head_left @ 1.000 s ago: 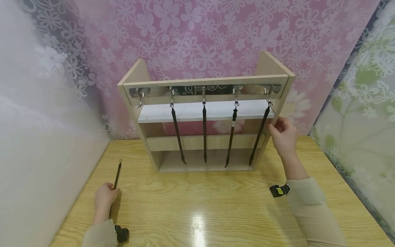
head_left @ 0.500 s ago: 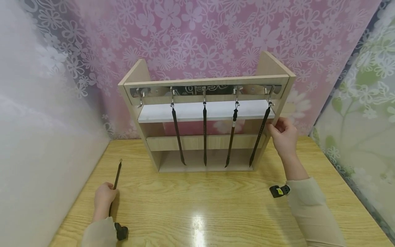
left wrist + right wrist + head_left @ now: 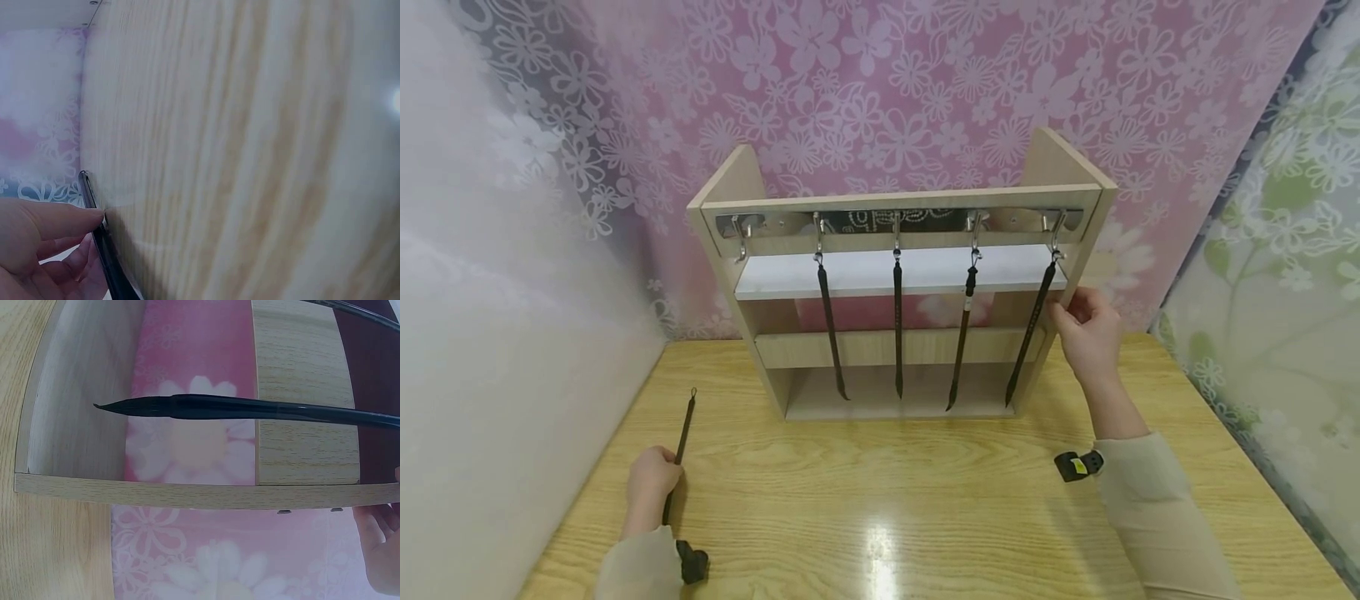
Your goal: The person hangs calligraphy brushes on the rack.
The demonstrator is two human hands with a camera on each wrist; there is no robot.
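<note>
Pinching a loose brush (image 3: 679, 454) flat on the table (image 3: 880, 500), left hand (image 3: 651, 482), right hand (image 3: 1088, 332) gripping the rightmost hanging brush (image 3: 1030, 329)

The left hand (image 3: 651, 482) covers the middle of the brush (image 3: 682, 433) on the table (image 3: 880, 500). In the left wrist view the brush (image 3: 103, 240) runs off the bottom edge and the table (image 3: 250, 150) is blurry. In the right wrist view only fingertips (image 3: 381, 550) show, and the hanging brush (image 3: 250, 407) is cut off.
</note>
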